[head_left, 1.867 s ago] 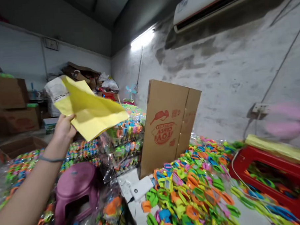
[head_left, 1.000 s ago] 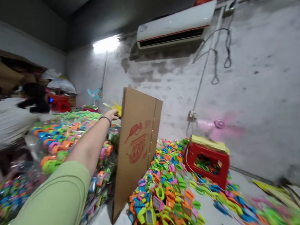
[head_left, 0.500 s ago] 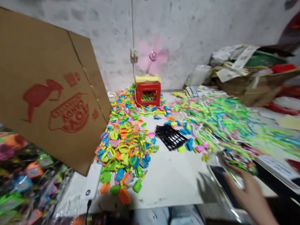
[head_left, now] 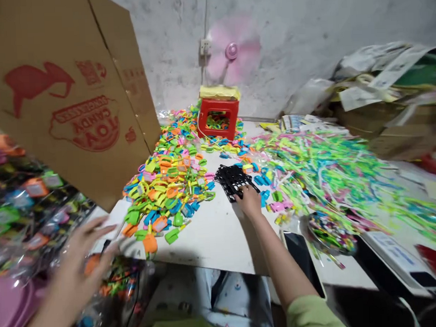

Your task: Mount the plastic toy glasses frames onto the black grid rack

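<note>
The right hand, its grip unclear, touches black pieces lying at its eleven o'clock, while the left hand, spread loosely, hovers farther off toward eight.

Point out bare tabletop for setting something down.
Widest: the front middle of the white tabletop, between the colorful plastic pieces on the left and the right forearm, with black plastic strips and the right hand beyond. A small patch lies right of the phone. Crowded: the left side back to the red plastic stool, and the back right, under green-and-pink streamers.
</note>
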